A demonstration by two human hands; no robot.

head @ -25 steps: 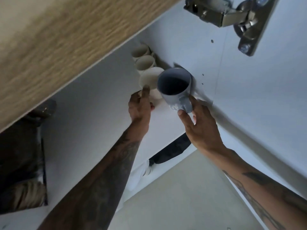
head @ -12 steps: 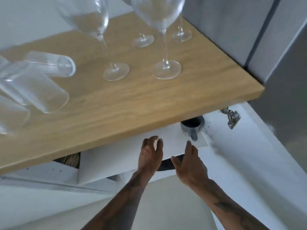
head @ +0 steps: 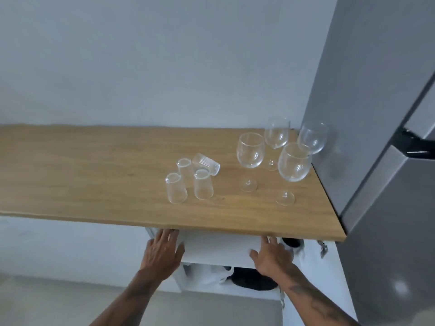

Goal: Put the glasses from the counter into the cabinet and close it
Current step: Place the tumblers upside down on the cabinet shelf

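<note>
Several clear wine glasses [head: 250, 153] stand upright at the right end of the wooden counter [head: 94, 175]. Left of them are several small tumblers [head: 203, 187] turned upside down, and a ribbed one [head: 206, 164] lies on its side. Below the counter's front edge the cabinet is open, showing a white shelf [head: 216, 249]. My left hand [head: 162, 252] hovers at the shelf's left end, fingers spread, holding nothing. My right hand [head: 270, 257] is at the shelf's right end, also spread and holding nothing. A grey mug [head: 292, 243] sits just beyond its fingers, mostly hidden.
A tall grey fridge [head: 381, 161] stands hard against the counter's right end. A door hinge [head: 323, 249] shows on the cabinet's right side. Dark and white items [head: 249, 281] lie on the lower level. The white wall rises behind the counter.
My right hand has let go of the grey mug, which now sits on the shelf. Both hands have drawn back to the shelf's front edge. The view has lifted from inside the cabinet to above the counter.
</note>
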